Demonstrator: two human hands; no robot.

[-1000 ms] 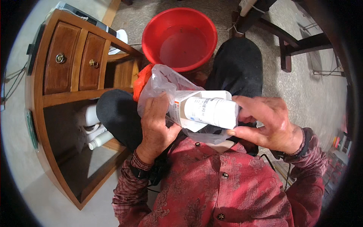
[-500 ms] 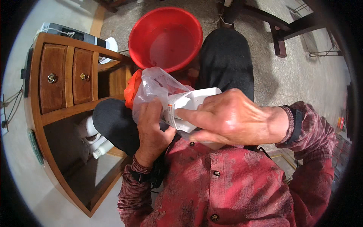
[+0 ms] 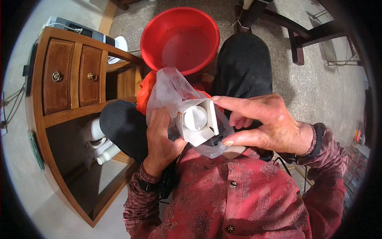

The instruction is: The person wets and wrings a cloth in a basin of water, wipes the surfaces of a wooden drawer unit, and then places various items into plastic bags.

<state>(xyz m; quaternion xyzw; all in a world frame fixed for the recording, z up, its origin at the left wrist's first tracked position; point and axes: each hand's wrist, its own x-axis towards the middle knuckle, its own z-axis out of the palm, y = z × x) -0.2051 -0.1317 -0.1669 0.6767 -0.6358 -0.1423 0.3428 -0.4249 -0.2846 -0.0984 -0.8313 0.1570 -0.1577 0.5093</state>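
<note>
My left hand (image 3: pixel 161 141) grips a white cardboard box (image 3: pixel 211 119) inside a crumpled translucent plastic bag (image 3: pixel 169 83). The box's open end faces up, showing a white round cap (image 3: pixel 195 117) down inside it. At the right of the box, my right hand (image 3: pixel 266 125) has its fingers apart, the index tip touching the upper flap and the thumb at the bag's loose lower part. An orange-red bag (image 3: pixel 146 91) lies behind the translucent one, between my knees.
A wooden cabinet (image 3: pixel 59 89) with two small drawers stands at my left, white bottles and items (image 3: pixel 105 155) in its lower opening. A red plastic basin (image 3: pixel 179 44) sits on the floor ahead. Dark wooden furniture legs (image 3: pixel 296 46) stand at the upper right.
The white bottle that stuck out sideways in my right fingers now sits within the box, which has turned end-up. My right hand has drawn back rightward from over it, fingers spread.
</note>
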